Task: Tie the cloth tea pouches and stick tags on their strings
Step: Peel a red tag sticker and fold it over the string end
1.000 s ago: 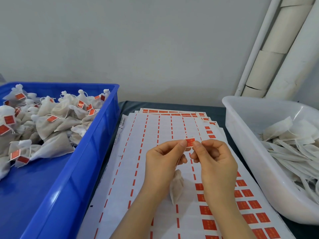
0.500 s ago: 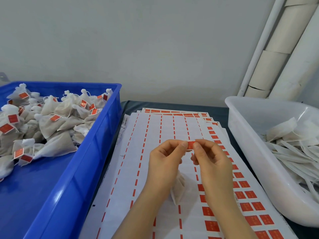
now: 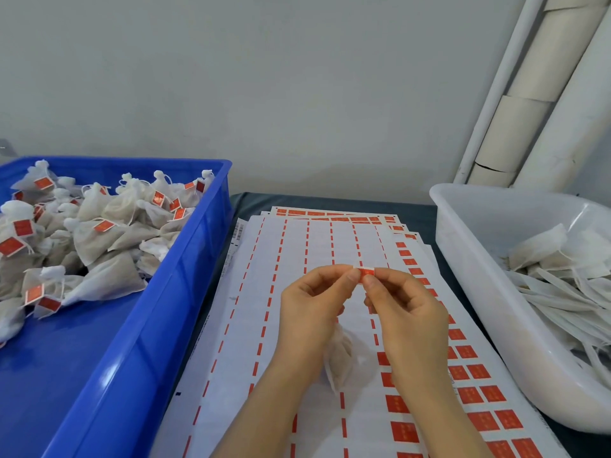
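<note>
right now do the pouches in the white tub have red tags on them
No, the pouches in the white tub show no tags; the red-tagged ones lie in the blue crate.

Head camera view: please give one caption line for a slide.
Left hand and right hand pinch a red tag over sticker sheets, between blue bin and white tub.

No text can be read anywhere. Top sticker sheet (image 3: pixel 297 292): barcode (image 3: pixel 237 231) at its far left corner, digits too small to read. Fine print (image 3: pixel 225 266) runs down the left margin, blurred. Red stickers (image 3: pixel 482 421) on the sheet carry pale marks, possibly characters, not decipherable. The same goes for the red tag (image 3: pixel 367 272) held at centre and the tags (image 3: pixel 23 227) on the pouches (image 3: pixel 112 279) in the blue crate (image 3: pixel 185 292).
</note>
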Demonstrator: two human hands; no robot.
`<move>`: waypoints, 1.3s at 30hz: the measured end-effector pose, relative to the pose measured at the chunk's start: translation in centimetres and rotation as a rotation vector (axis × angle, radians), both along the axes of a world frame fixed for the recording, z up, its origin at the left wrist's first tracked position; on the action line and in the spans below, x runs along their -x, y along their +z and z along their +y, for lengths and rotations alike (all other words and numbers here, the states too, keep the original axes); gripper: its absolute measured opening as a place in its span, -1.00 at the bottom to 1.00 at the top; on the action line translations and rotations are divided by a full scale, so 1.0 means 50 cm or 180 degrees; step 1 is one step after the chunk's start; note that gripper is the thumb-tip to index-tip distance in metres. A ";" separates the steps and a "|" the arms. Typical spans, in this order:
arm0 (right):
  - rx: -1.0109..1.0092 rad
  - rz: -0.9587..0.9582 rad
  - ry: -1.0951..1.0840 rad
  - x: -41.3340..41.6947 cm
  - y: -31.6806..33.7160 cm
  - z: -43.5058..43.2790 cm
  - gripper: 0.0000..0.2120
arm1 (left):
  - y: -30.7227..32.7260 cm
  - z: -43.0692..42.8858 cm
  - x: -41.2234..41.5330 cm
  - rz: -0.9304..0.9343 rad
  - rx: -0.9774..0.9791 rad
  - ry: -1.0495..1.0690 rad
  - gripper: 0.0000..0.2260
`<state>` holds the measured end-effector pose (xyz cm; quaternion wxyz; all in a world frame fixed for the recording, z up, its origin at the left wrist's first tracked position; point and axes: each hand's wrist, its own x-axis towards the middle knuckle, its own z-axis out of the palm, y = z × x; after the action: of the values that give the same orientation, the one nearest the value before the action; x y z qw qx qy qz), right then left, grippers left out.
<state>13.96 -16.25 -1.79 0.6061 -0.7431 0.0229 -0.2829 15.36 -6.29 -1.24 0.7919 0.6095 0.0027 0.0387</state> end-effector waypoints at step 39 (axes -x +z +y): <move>-0.0369 -0.0038 -0.0099 -0.004 -0.005 -0.006 -0.82 | -0.002 0.016 -0.013 -0.0292 -0.0871 -0.0495 -0.53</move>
<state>14.14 -16.55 -2.01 0.6438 -0.7045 0.0473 -0.2949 15.99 -5.49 -1.36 0.7013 0.7076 -0.0859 0.0051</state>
